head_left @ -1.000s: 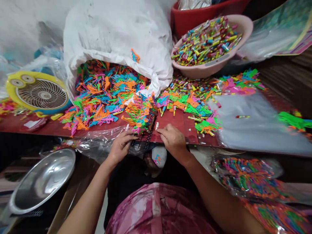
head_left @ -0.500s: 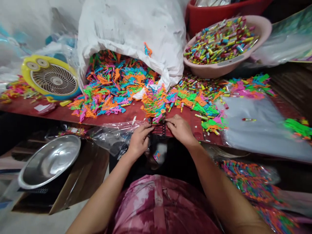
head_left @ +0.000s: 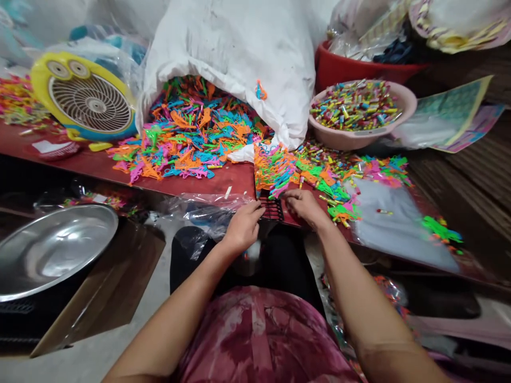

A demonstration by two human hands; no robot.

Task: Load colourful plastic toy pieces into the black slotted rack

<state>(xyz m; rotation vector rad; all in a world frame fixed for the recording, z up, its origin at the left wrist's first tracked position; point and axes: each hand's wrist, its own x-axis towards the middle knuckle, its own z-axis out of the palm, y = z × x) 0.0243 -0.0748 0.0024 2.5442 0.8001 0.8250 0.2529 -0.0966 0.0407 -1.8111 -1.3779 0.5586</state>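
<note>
A black plastic grid rack [head_left: 273,209] lies at the table's front edge between my hands. Its far part carries a tight row of small plastic toy pieces [head_left: 275,173], orange, green, blue and pink. My left hand [head_left: 244,224] is closed, with its thumb and fingertips at the rack's left edge. On the other side my right hand [head_left: 305,206] is closed too, its fingers pinched beside the rack's right edge and the near end of the row. What the right fingers hold, if anything, is hidden.
A white sack [head_left: 235,58] spills a heap of toy pieces [head_left: 199,130] onto the red table [head_left: 191,191]. To its right is a pink basin [head_left: 359,139] of small coloured tubes. Clear plastic bags [head_left: 395,218], a yellow fan [head_left: 93,101] and a metal bowl [head_left: 59,250] stand around.
The camera view has shifted, and more of the right side of the table shows. Both hands stay at the rack's sides, with little change in their grip.
</note>
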